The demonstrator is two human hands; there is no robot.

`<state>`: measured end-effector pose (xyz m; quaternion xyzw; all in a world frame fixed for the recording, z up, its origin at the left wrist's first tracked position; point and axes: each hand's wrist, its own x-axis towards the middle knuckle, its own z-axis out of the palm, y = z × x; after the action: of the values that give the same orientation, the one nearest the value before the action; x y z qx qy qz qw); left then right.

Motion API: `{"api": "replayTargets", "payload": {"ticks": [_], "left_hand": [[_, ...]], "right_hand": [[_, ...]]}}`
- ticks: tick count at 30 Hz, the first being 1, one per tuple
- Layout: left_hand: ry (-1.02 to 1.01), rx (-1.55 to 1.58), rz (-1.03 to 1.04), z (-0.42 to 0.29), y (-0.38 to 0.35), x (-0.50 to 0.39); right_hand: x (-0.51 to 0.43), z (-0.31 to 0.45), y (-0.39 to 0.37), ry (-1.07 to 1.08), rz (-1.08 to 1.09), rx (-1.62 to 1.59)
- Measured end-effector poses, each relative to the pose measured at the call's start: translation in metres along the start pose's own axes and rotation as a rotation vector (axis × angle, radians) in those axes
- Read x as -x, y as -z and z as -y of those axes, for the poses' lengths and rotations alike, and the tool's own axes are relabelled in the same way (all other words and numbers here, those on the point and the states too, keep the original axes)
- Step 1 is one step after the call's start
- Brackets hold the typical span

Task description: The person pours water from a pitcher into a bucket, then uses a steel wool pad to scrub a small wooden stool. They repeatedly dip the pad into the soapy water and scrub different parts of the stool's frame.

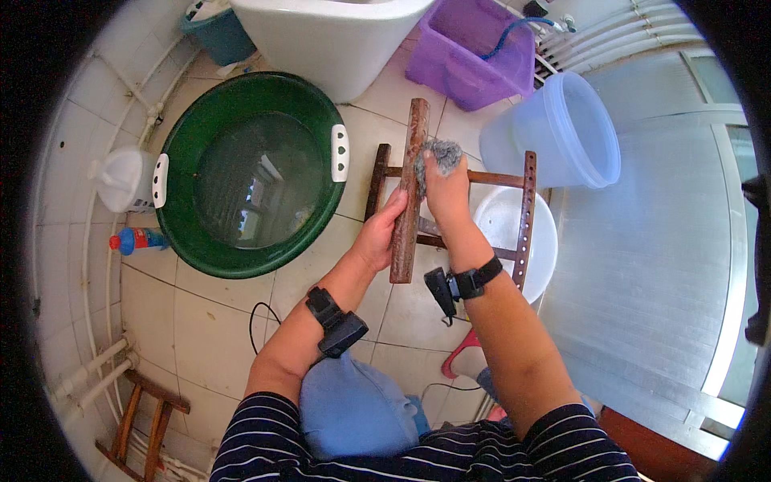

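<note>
My left hand (379, 232) grips a brown wooden bar (405, 241) with a worn surface, held lengthwise before me, around its lower half. A grey metal scouring pad (444, 155) is in my right hand (446, 187), against the bar's right side above my left hand. Below and behind the bar stands a dark wooden frame (526, 211) with crosspieces and a row of holes along its right-hand piece. Part of the frame is hidden by my hands and the bar. A white basin (545, 241) sits under the frame's right side.
A large green tub (174, 241) of water stands on the tiled floor at left, beside a blue bottle (141, 240) and a white jug (126, 181). Beyond are a white ceramic fixture (337, 54), a purple bin (467, 72) and a translucent bucket (524, 132). A wooden stool (144, 416) lies lower left.
</note>
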<state>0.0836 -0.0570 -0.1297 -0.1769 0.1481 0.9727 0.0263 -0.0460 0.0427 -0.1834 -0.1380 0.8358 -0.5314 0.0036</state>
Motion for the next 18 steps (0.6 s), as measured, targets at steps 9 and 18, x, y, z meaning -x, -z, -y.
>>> {"api": "replayTargets", "payload": {"ticks": [9,18], "left_hand": [[-0.227,0.065,0.1,0.003,-0.001,-0.008],[-0.127,0.258,0.291,-0.005,0.0,-0.02]], "right_hand": [[0.05,0.143,0.024,0.044,0.181,0.119],[0.064,0.115,0.016,0.178,0.05,0.302]]}}
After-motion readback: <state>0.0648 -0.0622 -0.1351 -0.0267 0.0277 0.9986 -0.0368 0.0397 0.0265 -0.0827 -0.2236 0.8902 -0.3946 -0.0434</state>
